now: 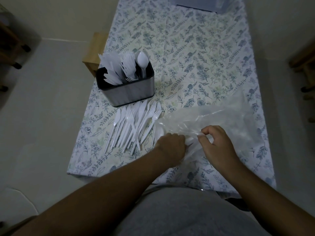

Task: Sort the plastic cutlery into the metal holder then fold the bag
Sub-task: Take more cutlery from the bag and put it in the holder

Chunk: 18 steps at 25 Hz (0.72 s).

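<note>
Head view, 1 frame. Your left hand [171, 147] is clenched round a gathered part of the clear plastic bag [213, 120], knuckles up, at about 6 o'clock on the surface [196, 48]. Your right hand [216, 143] pinches the film of the same bag just beside the left, thumb and forefinger closed on a fold. The 2 hands are near each other but not touching.

The bag lies slack toward 4 o'clock, reaching out to the surface's right edge. 1 pale shape, possibly a spoon, shows through the film next to your left hand; I cannot tell whether anything more is inside.

The metal holder [127, 92] stands at 9 o'clock near the left edge. It carries knives [110, 72] on its left, forks [128, 67] in the middle and spoons [142, 61] on its right. A loose pile of cutlery [134, 126] lies flat between the holder and your left hand, handles toward you, its right side touching the bag.

Judgement: sorting is part done, and the step in hand looks like emptying or opening the bag. The next move calls for checking the bag, then taking pieces from the pile by type and standing each in its matching section. Folding waits until the pile is gone.
</note>
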Available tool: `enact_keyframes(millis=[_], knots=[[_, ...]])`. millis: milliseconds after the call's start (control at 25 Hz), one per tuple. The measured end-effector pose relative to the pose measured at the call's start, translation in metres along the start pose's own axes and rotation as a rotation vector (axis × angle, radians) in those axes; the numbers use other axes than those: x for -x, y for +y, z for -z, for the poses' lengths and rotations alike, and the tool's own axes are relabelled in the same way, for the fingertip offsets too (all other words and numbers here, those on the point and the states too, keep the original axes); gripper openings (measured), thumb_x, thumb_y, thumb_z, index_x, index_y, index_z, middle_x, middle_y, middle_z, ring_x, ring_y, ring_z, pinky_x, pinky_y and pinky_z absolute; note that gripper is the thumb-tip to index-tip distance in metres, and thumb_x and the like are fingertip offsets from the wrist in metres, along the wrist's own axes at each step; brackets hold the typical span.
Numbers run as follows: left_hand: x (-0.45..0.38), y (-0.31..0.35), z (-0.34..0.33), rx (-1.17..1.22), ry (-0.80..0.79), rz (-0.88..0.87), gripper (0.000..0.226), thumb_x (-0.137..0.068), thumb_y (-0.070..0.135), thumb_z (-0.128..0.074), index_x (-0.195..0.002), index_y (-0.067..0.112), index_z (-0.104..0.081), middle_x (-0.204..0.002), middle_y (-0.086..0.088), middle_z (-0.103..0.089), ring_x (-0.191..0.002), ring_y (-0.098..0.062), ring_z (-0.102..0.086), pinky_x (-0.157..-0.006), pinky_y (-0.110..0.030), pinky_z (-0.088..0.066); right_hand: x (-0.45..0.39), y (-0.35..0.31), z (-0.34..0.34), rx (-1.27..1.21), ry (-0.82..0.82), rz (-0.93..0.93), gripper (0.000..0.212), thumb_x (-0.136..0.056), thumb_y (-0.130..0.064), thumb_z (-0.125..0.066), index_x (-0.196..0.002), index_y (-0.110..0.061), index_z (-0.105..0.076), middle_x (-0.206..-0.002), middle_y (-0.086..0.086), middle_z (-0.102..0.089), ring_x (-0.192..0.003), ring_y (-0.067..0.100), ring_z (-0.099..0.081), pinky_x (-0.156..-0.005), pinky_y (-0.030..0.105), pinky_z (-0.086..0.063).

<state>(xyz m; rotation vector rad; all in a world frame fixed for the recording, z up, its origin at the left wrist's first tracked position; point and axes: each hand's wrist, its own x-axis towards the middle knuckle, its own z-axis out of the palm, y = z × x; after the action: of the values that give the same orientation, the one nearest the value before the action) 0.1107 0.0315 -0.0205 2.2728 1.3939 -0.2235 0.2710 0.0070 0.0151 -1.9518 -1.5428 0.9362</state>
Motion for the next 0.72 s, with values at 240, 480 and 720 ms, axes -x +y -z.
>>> enact_keyframes(millis=[240,480,720], knots=[[0.057,-0.040,0.009,0.255,0.045,0.045,0.028,-0.107,0.037,-0.029,-0.098,0.020,-0.049,-0.082,0.003,-0.052,-0.075,-0.015,-0.054,-0.066,-0.031,-0.043,-0.009,0.004,0.019,0.260,0.105,0.104,0.053,-0.082,-0.003,-0.065,-0.131,-0.020,-0.056,-0.133,0.007,-0.048,-0.126,0.024,-0.041,-0.099,0.036,-0.042],[0.099,-0.065,-0.015,0.460,0.294,0.327,0.028,-0.105,0.038,-0.033,-0.083,0.026,-0.044,-0.073,0.008,-0.047,-0.068,-0.007,-0.046,-0.060,-0.027,-0.033,-0.017,0.001,-0.008,0.487,-0.243,0.184,0.096,-0.081,0.015,-0.051,-0.159,-0.034,-0.023,-0.168,-0.005,-0.012,-0.151,0.014,-0.010,-0.111,0.037,-0.037],[0.037,-0.046,0.026,0.238,0.369,0.527,0.053,-0.099,0.053,-0.042,-0.128,0.011,-0.054,-0.120,-0.008,-0.056,-0.113,-0.025,-0.050,-0.092,-0.039,-0.043,-0.012,0.009,-0.021,0.244,-0.180,0.109,0.066,-0.094,0.014,-0.047,-0.153,-0.015,-0.041,-0.169,0.003,-0.014,-0.155,0.022,-0.017,-0.114,0.019,-0.020]])
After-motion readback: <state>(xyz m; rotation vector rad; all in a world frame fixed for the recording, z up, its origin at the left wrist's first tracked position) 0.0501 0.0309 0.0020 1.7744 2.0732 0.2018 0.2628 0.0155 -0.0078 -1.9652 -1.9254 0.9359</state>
